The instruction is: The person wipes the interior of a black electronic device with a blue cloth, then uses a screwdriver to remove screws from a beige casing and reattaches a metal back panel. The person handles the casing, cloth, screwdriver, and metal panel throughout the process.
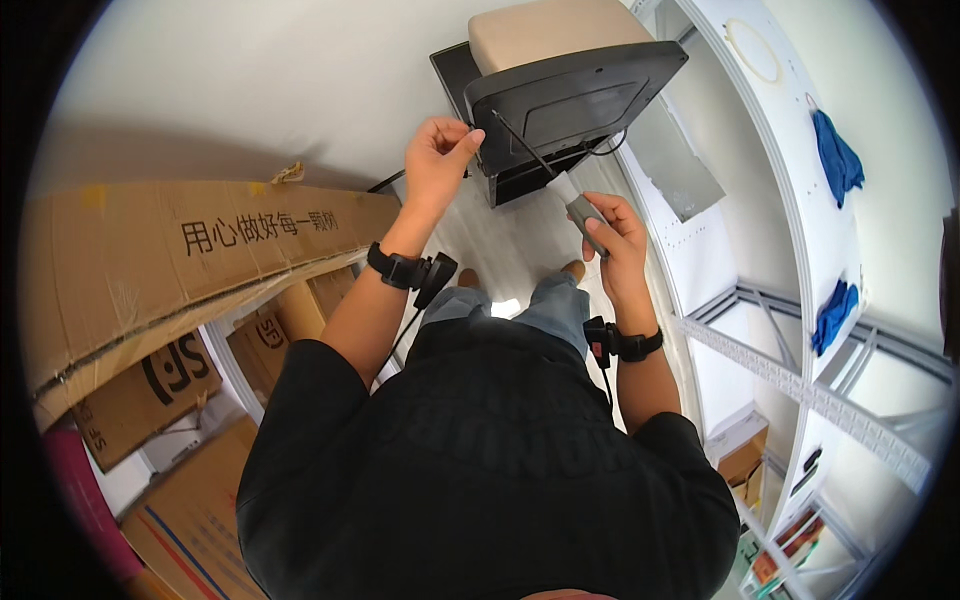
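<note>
As the left hand [435, 162] curls beside the tilted black panel [585, 100] and a dark rod [527, 147], we cannot tell whether its fingertips close on anything; farther right, the right hand [624, 243] grips a grey block [584, 213] near the panel, where we judge a steady wrist best.

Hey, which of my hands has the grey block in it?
Your right hand: it grips the grey block, whereas your left hand is up by the left edge of the black panel.

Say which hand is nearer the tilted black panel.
Left. Left hand at the left edge of the panel; right hand apart from it, toward the person.
</note>
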The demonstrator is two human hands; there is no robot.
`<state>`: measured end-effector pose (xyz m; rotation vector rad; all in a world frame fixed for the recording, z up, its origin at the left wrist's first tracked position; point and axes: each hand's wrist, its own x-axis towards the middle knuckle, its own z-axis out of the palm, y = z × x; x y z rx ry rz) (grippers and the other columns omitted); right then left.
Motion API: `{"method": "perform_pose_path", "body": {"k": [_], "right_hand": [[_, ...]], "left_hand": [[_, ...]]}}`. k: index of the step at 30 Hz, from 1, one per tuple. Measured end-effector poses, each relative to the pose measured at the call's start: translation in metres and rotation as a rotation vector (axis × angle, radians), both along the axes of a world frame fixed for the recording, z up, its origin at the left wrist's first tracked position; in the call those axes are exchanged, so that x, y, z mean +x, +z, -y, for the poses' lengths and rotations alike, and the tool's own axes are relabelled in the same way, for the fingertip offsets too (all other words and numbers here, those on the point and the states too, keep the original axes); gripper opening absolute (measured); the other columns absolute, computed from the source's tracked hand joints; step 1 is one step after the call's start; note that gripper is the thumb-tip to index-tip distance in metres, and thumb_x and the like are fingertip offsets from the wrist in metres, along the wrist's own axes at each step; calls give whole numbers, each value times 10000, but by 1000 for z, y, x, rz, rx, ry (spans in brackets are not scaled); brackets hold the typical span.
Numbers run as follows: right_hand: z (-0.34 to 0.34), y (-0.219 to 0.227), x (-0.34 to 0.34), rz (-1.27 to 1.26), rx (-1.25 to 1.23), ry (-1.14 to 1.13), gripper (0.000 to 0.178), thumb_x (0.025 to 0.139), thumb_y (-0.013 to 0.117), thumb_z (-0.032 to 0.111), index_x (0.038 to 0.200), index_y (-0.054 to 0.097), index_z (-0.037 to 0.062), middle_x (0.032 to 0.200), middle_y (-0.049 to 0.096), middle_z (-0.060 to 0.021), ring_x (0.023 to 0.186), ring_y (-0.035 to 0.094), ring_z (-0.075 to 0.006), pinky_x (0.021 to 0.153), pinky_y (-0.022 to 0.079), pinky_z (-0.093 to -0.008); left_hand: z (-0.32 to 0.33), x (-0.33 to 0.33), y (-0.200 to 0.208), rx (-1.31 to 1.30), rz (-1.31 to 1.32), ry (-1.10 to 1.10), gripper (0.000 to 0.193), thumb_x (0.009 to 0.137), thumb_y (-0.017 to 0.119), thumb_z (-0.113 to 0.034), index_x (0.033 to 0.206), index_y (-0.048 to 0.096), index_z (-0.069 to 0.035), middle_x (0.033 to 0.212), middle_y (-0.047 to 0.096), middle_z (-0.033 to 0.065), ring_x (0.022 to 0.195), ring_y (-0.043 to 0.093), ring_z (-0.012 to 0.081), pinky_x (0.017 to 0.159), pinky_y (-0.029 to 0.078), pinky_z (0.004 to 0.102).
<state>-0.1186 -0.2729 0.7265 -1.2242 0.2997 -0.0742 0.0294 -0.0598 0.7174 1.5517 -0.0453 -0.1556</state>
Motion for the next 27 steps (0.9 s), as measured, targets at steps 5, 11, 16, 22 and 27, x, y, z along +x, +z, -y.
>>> {"method": "perform_pose_path", "body": {"k": [5, 11, 16, 22, 27], "right_hand": [[-34, 0, -5, 21, 5, -107, 289, 858, 554, 55, 1141, 575, 0, 979, 666, -154, 588, 523, -100, 520, 414, -214], [-57, 3, -6, 19, 33, -163, 286, 846, 595, 15, 1131, 589, 14, 1062, 639, -75, 604, 523, -87, 509, 403, -219], [-67, 18, -4, 51, -215, -197, 341, 802, 625, -35, 1136, 586, 26, 1072, 605, -59, 671, 546, -94, 568, 444, -227], [-73, 27, -11, 103, -560, -333, 481, 760, 665, -46, 1210, 533, 61, 933, 562, -35, 762, 585, -133, 676, 482, -269], [-87, 23, -11, 152, -490, -488, 365, 860, 634, 33, 1206, 518, 24, 891, 543, -71, 661, 601, -132, 569, 480, -250]], "left_hand": [[2, 23, 24, 394, 557, 13, 579, 723, 742, -27, 1252, 528, -125, 1066, 572, 62, 910, 564, 162, 712, 491, 285], [5, 38, 24, 496, 692, -106, 445, 714, 723, -1, 1133, 623, -112, 944, 583, 63, 805, 585, 189, 663, 505, 288], [5, 40, 18, 509, 721, -96, 398, 708, 713, -9, 1084, 625, -108, 904, 556, 84, 748, 576, 239, 639, 483, 330], [7, 44, 22, 495, 773, -67, 390, 679, 718, 2, 1046, 634, -102, 849, 551, 80, 747, 578, 258, 657, 481, 345], [10, 42, 22, 475, 759, -45, 384, 663, 723, 2, 1024, 640, -100, 819, 553, 74, 747, 580, 252, 659, 482, 340]]}}
